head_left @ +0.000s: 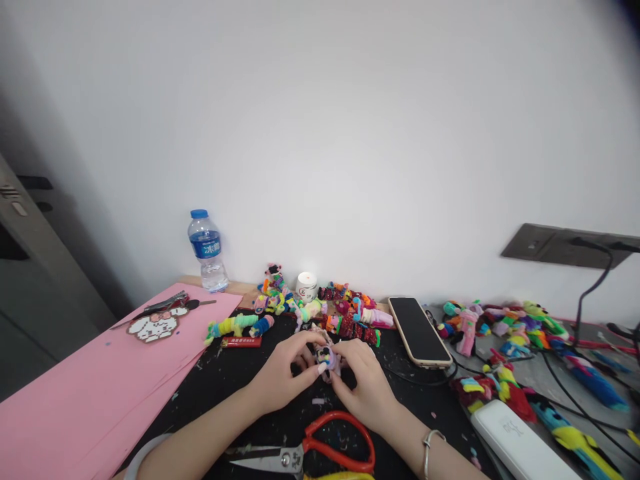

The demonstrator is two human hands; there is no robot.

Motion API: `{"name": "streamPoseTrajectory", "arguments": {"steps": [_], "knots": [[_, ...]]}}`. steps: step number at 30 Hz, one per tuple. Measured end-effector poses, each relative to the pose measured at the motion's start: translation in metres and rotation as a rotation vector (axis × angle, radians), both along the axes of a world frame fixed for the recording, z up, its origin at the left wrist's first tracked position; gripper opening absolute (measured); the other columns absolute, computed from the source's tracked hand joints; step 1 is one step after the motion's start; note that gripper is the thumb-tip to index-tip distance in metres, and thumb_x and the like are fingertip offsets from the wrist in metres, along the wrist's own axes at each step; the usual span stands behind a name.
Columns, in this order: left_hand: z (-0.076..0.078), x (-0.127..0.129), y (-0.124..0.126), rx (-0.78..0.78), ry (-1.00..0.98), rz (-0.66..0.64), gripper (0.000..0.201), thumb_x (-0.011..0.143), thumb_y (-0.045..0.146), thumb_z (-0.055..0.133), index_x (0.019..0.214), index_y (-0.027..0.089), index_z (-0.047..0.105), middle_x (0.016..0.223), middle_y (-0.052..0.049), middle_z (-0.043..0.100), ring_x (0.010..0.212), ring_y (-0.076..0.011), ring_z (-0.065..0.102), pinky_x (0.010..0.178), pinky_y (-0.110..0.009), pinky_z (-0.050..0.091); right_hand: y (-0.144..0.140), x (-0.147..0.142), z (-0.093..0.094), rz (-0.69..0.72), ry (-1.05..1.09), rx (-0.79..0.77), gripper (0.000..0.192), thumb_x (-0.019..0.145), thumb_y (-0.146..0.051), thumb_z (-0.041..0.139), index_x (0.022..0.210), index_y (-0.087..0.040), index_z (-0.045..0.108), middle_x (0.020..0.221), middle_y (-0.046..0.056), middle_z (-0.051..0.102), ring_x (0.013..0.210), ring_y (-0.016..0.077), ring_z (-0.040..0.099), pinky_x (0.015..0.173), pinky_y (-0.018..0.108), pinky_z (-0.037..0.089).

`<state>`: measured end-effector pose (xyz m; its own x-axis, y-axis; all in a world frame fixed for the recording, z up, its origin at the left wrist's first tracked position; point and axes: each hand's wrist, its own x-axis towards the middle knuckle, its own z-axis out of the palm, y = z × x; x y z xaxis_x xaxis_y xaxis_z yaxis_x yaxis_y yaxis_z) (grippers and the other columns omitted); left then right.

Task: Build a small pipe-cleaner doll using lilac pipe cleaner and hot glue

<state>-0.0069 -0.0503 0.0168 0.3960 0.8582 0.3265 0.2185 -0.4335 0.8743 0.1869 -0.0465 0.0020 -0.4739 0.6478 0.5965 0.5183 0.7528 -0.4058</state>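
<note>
Here both hands, left hand (280, 377) and right hand (367, 383), pinch a small colourful toy (327, 360) mid-table, behind the red scissors (320, 450). It seems best worked with fingertips close and steady, wrists resting on the table (225, 380).

A small pipe-cleaner figure (327, 361), fuzzy and mostly pale lilac with flecks of yellow, blue and black, sits pinched between the fingertips of the left hand (280, 380) and the right hand (367, 387). It is raised just above the black mat (235, 393), roughly at the middle of the table and closer to its near edge than to the wall. Its exact shape is too small to tell.
</note>
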Motion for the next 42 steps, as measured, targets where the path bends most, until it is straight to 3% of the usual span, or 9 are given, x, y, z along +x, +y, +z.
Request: {"name": "streamPoseTrajectory", "arguments": {"steps": [12,18,23,32,42], "knots": [[-0.009,0.0,0.004,-0.055,-0.013,0.015,0.031,0.077,0.021,0.06,0.107,0.017,0.052,0.091,-0.004,0.061,0.069,-0.0128,0.058,0.061,-0.024,0.049,0.004,0.001,-0.005,0.006,0.051,-0.023,0.029,0.084,-0.011,0.052,0.11,-0.022,0.049,0.101,0.007,0.058,0.091,0.0218,0.055,0.077,0.036,0.048],[-0.006,0.001,0.004,-0.019,-0.017,0.034,0.026,0.078,0.019,0.058,0.103,0.018,0.052,0.094,-0.004,0.061,0.07,-0.0126,0.058,0.062,-0.024,0.049,0.001,0.003,-0.003,0.006,0.066,-0.114,0.039,0.08,-0.012,0.055,0.116,-0.022,0.045,0.105,0.007,0.056,0.093,0.0213,0.054,0.08,0.034,0.047],[-0.004,0.0,0.004,0.014,-0.014,0.088,0.024,0.077,0.016,0.057,0.1,0.019,0.052,0.09,-0.002,0.06,0.072,-0.0132,0.058,0.064,-0.025,0.049,-0.003,0.006,0.005,0.093,0.04,-0.099,0.048,0.075,-0.008,0.045,0.122,-0.019,0.041,0.114,0.009,0.051,0.102,0.0231,0.049,0.087,0.038,0.042],[-0.005,0.0,0.006,0.04,-0.035,0.221,0.024,0.077,0.017,0.058,0.1,0.019,0.052,0.088,-0.002,0.058,0.079,-0.0156,0.059,0.073,-0.03,0.05,0.005,0.001,0.001,-0.188,-0.104,-0.075,0.053,0.06,-0.002,0.042,0.111,-0.016,0.048,0.111,0.009,0.052,0.105,0.025,0.045,0.089,0.04,0.033],[-0.005,0.0,0.008,0.058,-0.069,0.283,0.026,0.077,0.016,0.056,0.102,0.019,0.052,0.095,-0.005,0.059,0.085,-0.0176,0.06,0.075,-0.032,0.052,0.002,-0.001,0.009,-0.317,-0.314,-0.119,0.043,0.066,-0.008,0.046,0.107,-0.019,0.053,0.104,0.007,0.051,0.096,0.0246,0.045,0.083,0.037,0.031]]}}
